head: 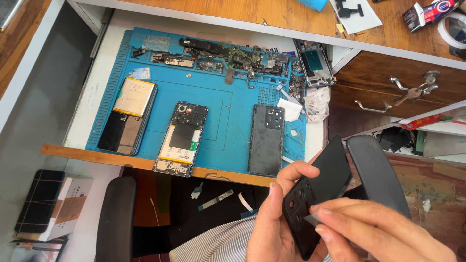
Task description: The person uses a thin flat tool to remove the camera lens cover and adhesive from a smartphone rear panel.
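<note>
My left hand grips a black phone back cover with camera cutouts, held tilted at the lower right. My right hand pinches a small grey strip against the cover's lower part. On the blue repair mat lie an opened phone with its battery showing, another black back cover, and a phone with a loose silver battery on top.
Small circuit parts and screws line the mat's far edge, beside a phone frame. A wooden drawer with keys is at right. A chair armrest sits beside my hands. Boxes and a dark phone lie on the floor.
</note>
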